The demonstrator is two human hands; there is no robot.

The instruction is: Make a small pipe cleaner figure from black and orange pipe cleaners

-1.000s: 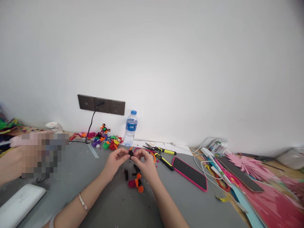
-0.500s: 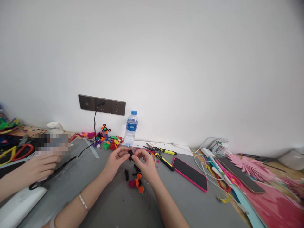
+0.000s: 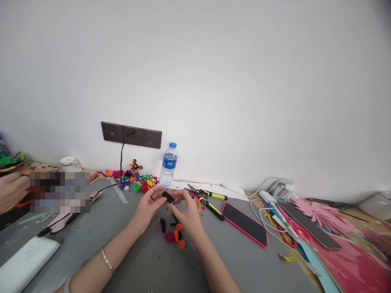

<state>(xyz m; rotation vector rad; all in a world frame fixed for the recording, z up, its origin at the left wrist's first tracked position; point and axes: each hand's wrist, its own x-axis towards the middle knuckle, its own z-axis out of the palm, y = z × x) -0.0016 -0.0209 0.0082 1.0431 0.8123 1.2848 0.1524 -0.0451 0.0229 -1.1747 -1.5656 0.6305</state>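
Note:
My left hand [image 3: 148, 206] and my right hand [image 3: 186, 211] meet above the grey table [image 3: 152, 260], both pinching a small black fuzzy piece [image 3: 168, 197] with a bit of orange at its top. Just below the hands lie short black pieces, orange coils and a pink piece [image 3: 174, 235] of pipe cleaner. A silver bracelet [image 3: 106, 259] circles my left wrist.
Yellow-handled pliers [image 3: 205, 193], a phone in a pink case [image 3: 244, 223], a water bottle [image 3: 168, 164] and finished pipe-cleaner figures [image 3: 138, 179] lie near the wall. Cables, pens and pink paper crowd the right. Another person's hand [image 3: 12, 189] is at far left; a white case [image 3: 24, 260] lies front left.
The black piece has turned between my fingers and now lies slanted. The other person's hand has drawn back toward the left edge.

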